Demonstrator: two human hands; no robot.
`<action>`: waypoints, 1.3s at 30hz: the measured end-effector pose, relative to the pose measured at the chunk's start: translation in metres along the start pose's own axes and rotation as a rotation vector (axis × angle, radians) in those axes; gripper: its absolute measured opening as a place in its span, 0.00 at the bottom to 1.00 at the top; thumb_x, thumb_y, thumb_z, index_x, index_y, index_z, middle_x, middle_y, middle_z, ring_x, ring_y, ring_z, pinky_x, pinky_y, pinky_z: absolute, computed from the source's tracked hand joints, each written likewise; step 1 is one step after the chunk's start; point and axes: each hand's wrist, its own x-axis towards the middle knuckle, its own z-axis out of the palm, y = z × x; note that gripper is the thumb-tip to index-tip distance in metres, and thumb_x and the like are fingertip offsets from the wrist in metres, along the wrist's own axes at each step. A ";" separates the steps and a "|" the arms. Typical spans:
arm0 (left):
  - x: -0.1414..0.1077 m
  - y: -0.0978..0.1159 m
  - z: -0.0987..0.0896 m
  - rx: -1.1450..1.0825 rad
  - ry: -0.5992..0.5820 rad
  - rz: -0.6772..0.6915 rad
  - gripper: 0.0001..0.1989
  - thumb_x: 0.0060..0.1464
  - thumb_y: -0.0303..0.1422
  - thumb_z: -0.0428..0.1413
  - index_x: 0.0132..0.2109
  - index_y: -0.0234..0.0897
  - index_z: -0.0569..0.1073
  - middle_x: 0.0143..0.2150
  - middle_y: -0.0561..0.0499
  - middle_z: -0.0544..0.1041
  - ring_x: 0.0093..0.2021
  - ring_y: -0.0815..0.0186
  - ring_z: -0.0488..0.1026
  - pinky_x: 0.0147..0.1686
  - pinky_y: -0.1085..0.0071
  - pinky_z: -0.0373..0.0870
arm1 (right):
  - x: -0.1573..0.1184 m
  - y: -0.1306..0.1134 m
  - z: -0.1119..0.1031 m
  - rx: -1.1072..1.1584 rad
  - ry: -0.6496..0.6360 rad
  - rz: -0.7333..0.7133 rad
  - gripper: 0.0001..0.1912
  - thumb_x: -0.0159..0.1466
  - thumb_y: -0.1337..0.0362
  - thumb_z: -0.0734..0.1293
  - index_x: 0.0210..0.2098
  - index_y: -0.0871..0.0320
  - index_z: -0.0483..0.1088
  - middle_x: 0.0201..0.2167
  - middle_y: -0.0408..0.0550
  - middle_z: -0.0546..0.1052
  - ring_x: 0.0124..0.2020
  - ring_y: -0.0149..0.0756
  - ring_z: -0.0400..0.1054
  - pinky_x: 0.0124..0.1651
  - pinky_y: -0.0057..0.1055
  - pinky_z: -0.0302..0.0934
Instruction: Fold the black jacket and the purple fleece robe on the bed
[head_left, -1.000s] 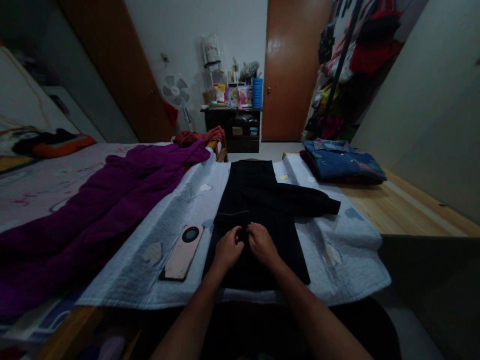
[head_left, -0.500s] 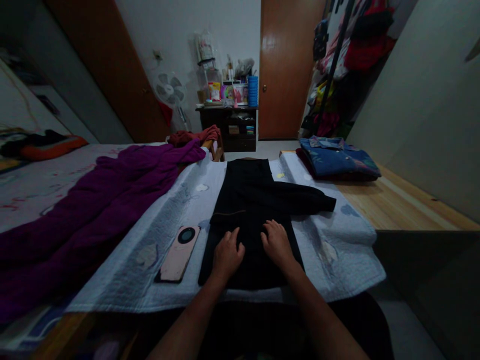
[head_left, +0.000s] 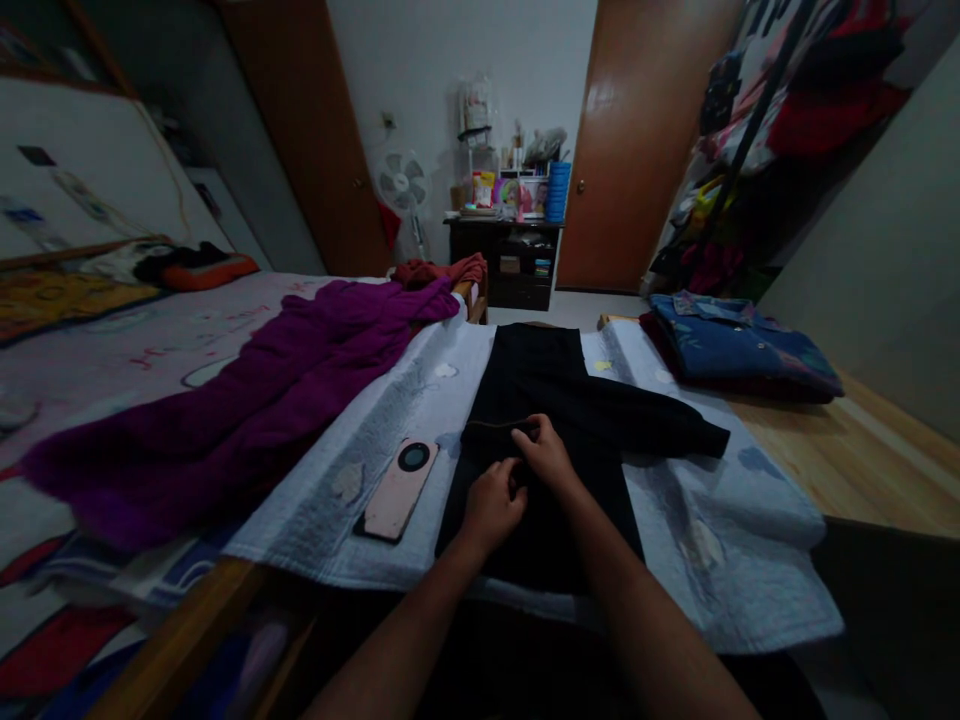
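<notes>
A black garment (head_left: 540,370) lies on a pale quilted cloth (head_left: 315,545), one sleeve stretched to the right. A thin light line, like a zipper, crosses it near the middle. My right hand (head_left: 546,452) is at the right end of this line, thumb and fingers pinched on the black garment. Just below and to the left, my left hand (head_left: 495,505) rests on the garment with its fingers curled; whether it grips fabric is too dark to make out. A pink phone (head_left: 397,495) with a round black camera lies left of my left hand.
A purple cloth (head_left: 300,380) spreads over the bed at the left. Folded blue clothing (head_left: 739,340) sits on a wooden surface (head_left: 892,465) at the right. Farther back stand a fan (head_left: 405,182) and a dark cabinet (head_left: 517,280) crowded with items.
The view has turned left. My right hand has moved up and left to the light line and closed there. My left hand has moved right, closer to it, with its fingers curled.
</notes>
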 end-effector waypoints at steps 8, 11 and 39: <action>-0.001 -0.022 -0.011 -0.017 -0.041 0.177 0.11 0.60 0.33 0.50 0.47 0.39 0.74 0.44 0.48 0.74 0.45 0.62 0.72 0.48 0.66 0.67 | -0.006 0.015 0.021 -0.238 0.068 -0.049 0.13 0.59 0.68 0.64 0.44 0.53 0.68 0.45 0.48 0.71 0.44 0.37 0.69 0.45 0.31 0.61; 0.017 -0.031 -0.020 0.088 0.230 0.094 0.14 0.57 0.31 0.53 0.50 0.36 0.72 0.51 0.43 0.72 0.53 0.56 0.67 0.55 0.59 0.63 | -0.001 0.020 0.019 -0.126 0.072 -0.046 0.11 0.58 0.70 0.62 0.40 0.54 0.68 0.40 0.46 0.74 0.43 0.35 0.69 0.45 0.30 0.60; 0.015 -0.053 0.005 0.305 0.147 0.212 0.20 0.58 0.27 0.49 0.57 0.36 0.70 0.64 0.43 0.66 0.65 0.54 0.59 0.62 0.51 0.56 | 0.037 -0.009 0.024 -0.380 0.027 0.124 0.12 0.62 0.60 0.65 0.44 0.56 0.71 0.45 0.53 0.76 0.47 0.43 0.70 0.44 0.34 0.61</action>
